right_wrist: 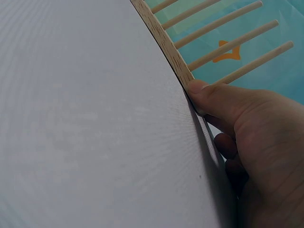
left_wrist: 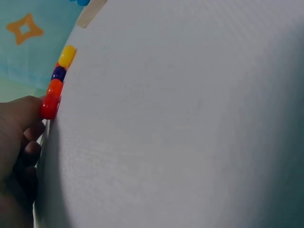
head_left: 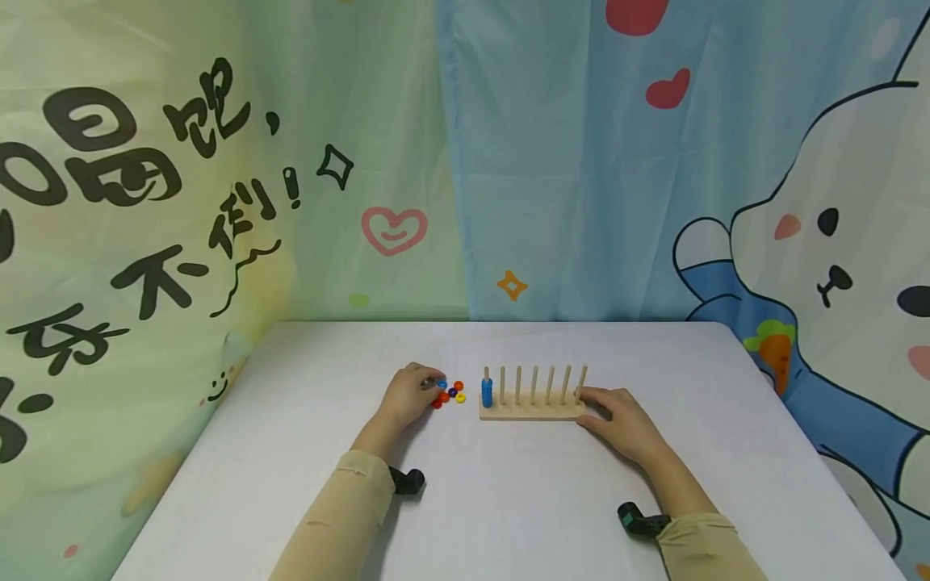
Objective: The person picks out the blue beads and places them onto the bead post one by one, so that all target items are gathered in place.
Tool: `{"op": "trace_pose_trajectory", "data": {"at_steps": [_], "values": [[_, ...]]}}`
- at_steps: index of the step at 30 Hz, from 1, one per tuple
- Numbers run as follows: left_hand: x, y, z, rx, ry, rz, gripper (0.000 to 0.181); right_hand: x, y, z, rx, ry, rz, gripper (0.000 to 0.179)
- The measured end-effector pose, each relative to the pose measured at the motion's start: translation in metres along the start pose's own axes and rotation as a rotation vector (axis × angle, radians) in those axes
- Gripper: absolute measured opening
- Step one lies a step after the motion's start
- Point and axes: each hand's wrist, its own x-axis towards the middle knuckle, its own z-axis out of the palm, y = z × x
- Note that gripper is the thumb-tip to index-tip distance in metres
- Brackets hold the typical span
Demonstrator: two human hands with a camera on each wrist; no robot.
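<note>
Beside a small group of coloured beads [head_left: 454,393] my left hand [head_left: 408,393] has its thumb and index fingertips at a blue bead [head_left: 441,384], pinching it. In the left wrist view the thumb lies right by a red bead [left_wrist: 49,107], and the blue bead is hidden. To the right stands a wooden peg board [head_left: 530,411] with a row of upright pegs. Blue beads [head_left: 487,393] are stacked on its leftmost peg; the other pegs are bare. My right hand [head_left: 617,420] grips the board's right end, the thumb [right_wrist: 197,86] on its front edge.
Both hands work over a white table [head_left: 508,500]. Behind it hangs a printed curtain [head_left: 552,161] that meets the table's far edge. A black wrist camera [head_left: 408,482] sticks out from the left sleeve, and another camera [head_left: 641,520] from the right.
</note>
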Motion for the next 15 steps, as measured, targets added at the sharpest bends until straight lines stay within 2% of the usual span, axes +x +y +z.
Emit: {"op": "trace_pose_trajectory", "data": {"at_steps": [8,15], "values": [[0.0015,-0.0003,-0.0007,0.013,-0.010,-0.009,0.020,0.0007,0.0002,0.0017,-0.008,0.001,-0.008,0.053],[0.0015,0.0005,-0.0038,-0.034,-0.033,-0.019,0.023,-0.0003,-0.0008,0.0004,-0.002,0.002,-0.004,0.053]]}}
